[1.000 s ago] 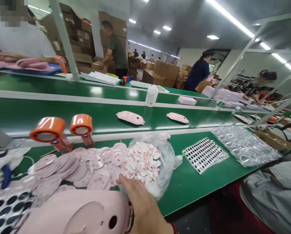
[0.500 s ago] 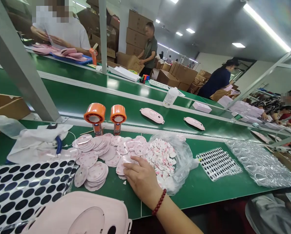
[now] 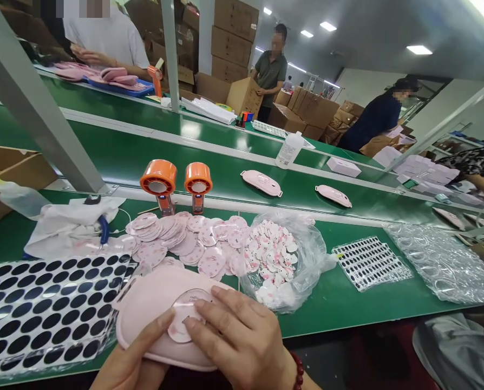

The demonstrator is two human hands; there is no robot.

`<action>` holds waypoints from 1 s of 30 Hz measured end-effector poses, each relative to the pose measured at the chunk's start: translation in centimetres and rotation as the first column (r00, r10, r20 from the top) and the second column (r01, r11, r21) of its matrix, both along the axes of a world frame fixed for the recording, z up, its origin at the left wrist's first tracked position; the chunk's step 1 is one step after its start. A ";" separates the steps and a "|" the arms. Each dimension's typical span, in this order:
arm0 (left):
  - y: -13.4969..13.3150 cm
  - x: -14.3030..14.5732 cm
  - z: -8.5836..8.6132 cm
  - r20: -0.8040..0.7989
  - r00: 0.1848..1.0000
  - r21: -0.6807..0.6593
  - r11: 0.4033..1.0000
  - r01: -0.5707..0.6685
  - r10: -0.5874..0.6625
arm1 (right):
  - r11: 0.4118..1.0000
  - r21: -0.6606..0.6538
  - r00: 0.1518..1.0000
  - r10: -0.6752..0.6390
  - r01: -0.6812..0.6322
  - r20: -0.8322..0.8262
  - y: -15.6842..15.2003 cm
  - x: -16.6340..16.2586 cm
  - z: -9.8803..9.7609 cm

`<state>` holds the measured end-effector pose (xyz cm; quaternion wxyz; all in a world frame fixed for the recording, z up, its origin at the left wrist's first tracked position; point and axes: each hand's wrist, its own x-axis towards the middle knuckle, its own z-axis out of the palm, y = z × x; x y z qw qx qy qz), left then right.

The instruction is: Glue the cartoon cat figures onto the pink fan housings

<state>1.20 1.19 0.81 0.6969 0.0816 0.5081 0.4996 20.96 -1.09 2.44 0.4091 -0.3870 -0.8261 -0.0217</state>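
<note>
A pink oval shell (image 3: 144, 303) lies at the near edge of the green bench, and both of my hands are on it. My left hand (image 3: 130, 363) grips its near rim, thumb on top. My right hand (image 3: 237, 338) rests curled over its right end and presses a round pink-printed disc (image 3: 183, 319) onto its top with the fingertips. A spread of the same discs (image 3: 185, 241) lies just behind, beside an open clear bag of small pink-and-white pieces (image 3: 272, 254).
A sheet of black dots (image 3: 34, 309) lies at left and a smaller one (image 3: 370, 262) at right, by bubble wrap (image 3: 440, 265). Two orange fans (image 3: 177, 184) stand behind the discs. Pink shells (image 3: 262, 181) ride the belt. Other people work at the far benches.
My right hand left the disc pile with one disc and now presses it on the pink shell. The shell came up into view in front of me, with my left hand on it.
</note>
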 end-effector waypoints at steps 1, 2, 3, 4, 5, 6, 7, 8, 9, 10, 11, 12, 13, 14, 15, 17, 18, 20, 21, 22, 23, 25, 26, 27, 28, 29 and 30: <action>0.2 0.3 0.6 0.005 1.000 -0.014 1.000 0.000 0.000 | 1.000 -0.008 1.000 0.006 -0.006 0.009 0.1 0.2 -0.1; 0.4 0.6 1.3 0.002 1.000 -0.033 0.999 -0.008 0.008 | 1.000 -0.016 1.000 0.014 -0.014 0.014 0.3 0.4 -0.1; 0.6 0.8 2.0 -0.007 1.000 -0.053 0.998 -0.022 0.022 | 1.000 -0.021 0.999 0.023 -0.023 0.021 0.5 0.7 -0.2; 0.8 1.1 2.6 -0.023 0.999 -0.074 0.996 -0.039 0.038 | 0.999 -0.022 0.999 0.031 -0.030 0.029 0.6 1.0 -0.3; 0.9 1.4 3.2 -0.041 0.998 -0.094 0.994 -0.059 0.055 | 0.999 -0.017 0.999 0.032 -0.031 0.034 0.6 1.3 -0.3; 1.0 1.7 3.7 -0.060 0.996 -0.113 0.991 -0.077 0.071 | 1.000 -0.004 0.999 0.031 -0.031 0.031 0.5 1.4 -0.4; 1.1 1.9 4.1 -0.074 0.994 -0.121 0.989 -0.091 0.083 | 0.999 0.008 0.999 0.036 -0.036 0.014 0.4 1.5 -0.5; 1.1 2.1 4.4 -0.084 0.993 -0.115 0.989 -0.094 0.085 | 0.999 0.011 0.999 0.041 -0.041 -0.024 0.1 1.4 -0.5; 1.1 2.3 4.5 -0.095 0.992 -0.096 0.991 -0.094 0.085 | 0.999 0.003 0.996 0.036 -0.036 -0.081 -0.1 1.3 -0.6; 1.0 2.4 4.5 -0.104 0.991 -0.070 0.994 -0.088 0.080 | 1.000 -0.029 0.988 0.004 -0.008 -0.154 -0.3 1.2 -0.5; 0.9 2.5 4.5 -0.108 0.992 -0.040 0.997 -0.073 0.068 | 0.995 -0.091 0.970 -0.060 0.040 -0.234 -0.4 1.1 -0.4; 0.7 2.6 4.4 -0.107 0.993 -0.010 0.999 -0.047 0.046 | 0.977 -0.190 0.937 -0.155 0.098 -0.312 -0.5 0.9 -0.3; 0.6 2.7 4.2 -0.103 0.995 0.017 1.000 -0.014 0.015 | 0.936 -0.321 0.888 -0.263 0.141 -0.377 -0.5 0.8 -0.1; 0.4 2.8 4.1 -0.099 0.995 0.035 0.999 0.022 -0.019 | 0.875 -0.464 0.830 -0.360 0.141 -0.427 -0.3 0.7 0.2; 0.3 2.9 4.0 -0.099 0.994 0.053 0.997 0.055 -0.049 | 0.802 -0.590 0.773 -0.430 0.090 -0.466 -0.2 0.7 0.4; 0.3 3.2 3.8 -0.124 0.989 0.072 0.993 0.093 -0.084 | 0.688 -0.722 0.685 -0.494 -0.068 -0.535 0.2 0.6 0.8; 0.5 3.3 3.8 -0.142 0.986 0.068 0.993 0.099 -0.089 | 0.665 -0.736 0.654 -0.503 -0.125 -0.565 0.3 0.7 1.0; 0.9 3.6 3.9 -0.167 0.983 0.047 0.995 0.087 -0.078 | 0.677 -0.718 0.617 -0.501 -0.158 -0.607 0.5 0.8 1.0; 1.1 3.8 3.9 -0.177 0.981 0.036 0.996 0.080 -0.073 | 0.691 -0.707 0.609 -0.498 -0.151 -0.617 0.5 0.9 1.0; 1.3 4.0 4.0 -0.182 0.981 0.027 0.997 0.077 -0.071 | 0.700 -0.699 0.605 -0.495 -0.147 -0.624 0.4 1.0 0.9; 1.5 4.3 4.1 -0.184 0.980 0.018 0.997 0.075 -0.070 | 0.705 -0.694 0.602 -0.493 -0.148 -0.629 0.4 1.1 0.8; 1.7 4.8 4.1 -0.186 0.980 -0.001 0.997 0.079 -0.078 | 0.711 -0.689 0.600 -0.493 -0.139 -0.630 0.3 1.2 0.6; 1.8 5.1 4.2 -0.184 0.979 -0.006 0.996 0.085 -0.085 | 0.714 -0.688 0.604 -0.494 -0.127 -0.625 0.3 1.2 0.4; 1.9 5.3 4.1 -0.181 0.980 -0.004 0.996 0.088 -0.087 | 0.719 -0.686 0.616 -0.492 -0.111 -0.615 0.2 1.3 0.3; 2.0 5.5 4.0 -0.181 0.979 0.003 0.996 0.095 -0.093 | 0.731 -0.677 0.629 -0.488 -0.084 -0.605 0.2 1.3 0.1; 2.1 5.5 3.7 -0.188 0.978 0.011 0.995 0.097 -0.094 | 0.753 -0.657 0.646 -0.480 -0.044 -0.593 0.1 1.5 0.0; 2.2 5.5 3.4 -0.197 0.976 0.024 0.994 0.103 -0.096 | 0.782 -0.623 0.662 -0.474 0.015 -0.580 0.0 1.9 -0.3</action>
